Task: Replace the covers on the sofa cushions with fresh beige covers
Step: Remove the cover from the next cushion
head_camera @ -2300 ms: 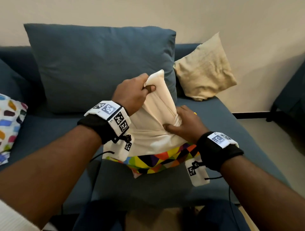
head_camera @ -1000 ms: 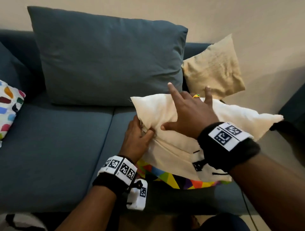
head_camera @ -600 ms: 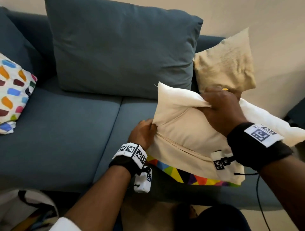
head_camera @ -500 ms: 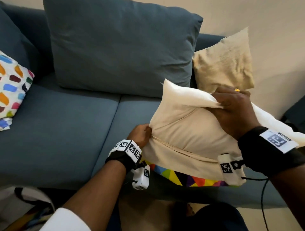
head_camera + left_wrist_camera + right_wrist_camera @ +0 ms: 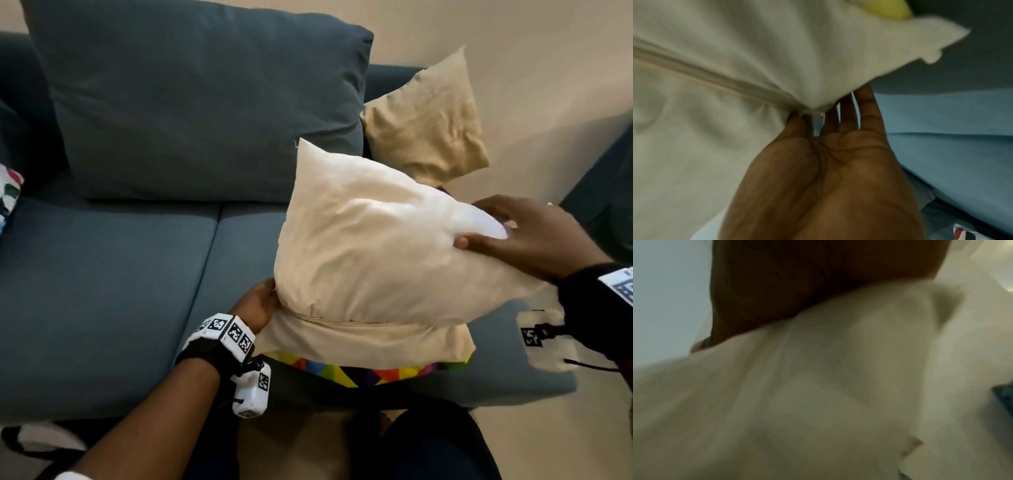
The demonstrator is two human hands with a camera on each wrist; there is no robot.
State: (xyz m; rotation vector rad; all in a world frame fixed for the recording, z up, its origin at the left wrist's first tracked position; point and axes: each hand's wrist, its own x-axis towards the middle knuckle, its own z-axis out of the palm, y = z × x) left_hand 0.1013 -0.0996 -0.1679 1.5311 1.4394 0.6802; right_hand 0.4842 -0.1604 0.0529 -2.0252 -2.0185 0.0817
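Nearest you, your left hand [image 5: 257, 305] is lying at the lower left corner of the cream cushion [image 5: 370, 253], its fingers [image 5: 867, 110] reaching straight out under that corner where the beige cover [image 5: 363, 342] is bunching round the cushion's base; whether that grip is pinching the fabric or only touching it, you cannot tell from these views. The cover is sitting on a multicoloured cover [image 5: 359, 371] at the front edge of the blue sofa [image 5: 102, 291]. Farther out, your right hand [image 5: 524, 236] is grasping the cushion's right side, thumb on the near face and fingers curling over the far edge. The cushion is standing tilted between your two hands. Behind it a beige cushion [image 5: 428, 120] is leaning beside a large blue back cushion [image 5: 205, 102].
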